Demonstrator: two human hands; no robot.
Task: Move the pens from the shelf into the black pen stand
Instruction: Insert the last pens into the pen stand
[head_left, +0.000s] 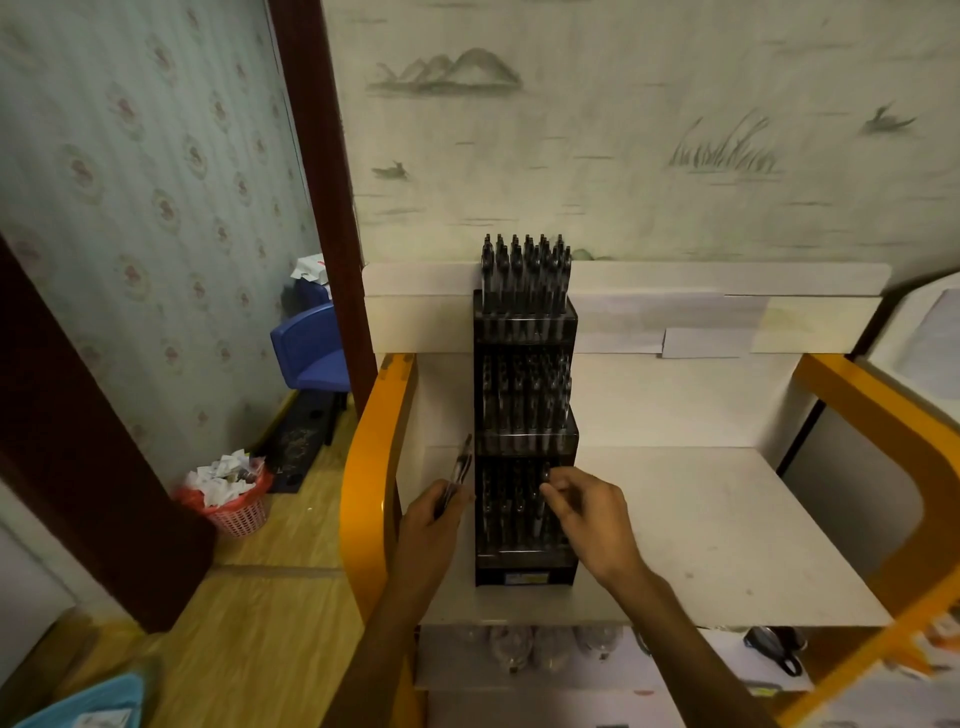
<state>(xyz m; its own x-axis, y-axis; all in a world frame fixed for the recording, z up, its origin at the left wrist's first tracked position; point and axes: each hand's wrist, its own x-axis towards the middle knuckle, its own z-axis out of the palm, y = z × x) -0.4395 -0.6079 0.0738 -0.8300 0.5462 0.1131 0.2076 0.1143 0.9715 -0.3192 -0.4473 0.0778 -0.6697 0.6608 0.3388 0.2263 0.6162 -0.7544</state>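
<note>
Two hands work at a white shelf (727, 519) with orange sides. Left hand (431, 512) grips a few pens (460, 473) just left of the black pen stand (524, 571). Right hand (587, 506) pinches one pen (544, 480) at the stand's lowest tier. Its upper tiers are packed with upright pens.

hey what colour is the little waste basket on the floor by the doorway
Pink, or reddish-pink, full of white paper scraps: the waste basket, in the head view.
</note>
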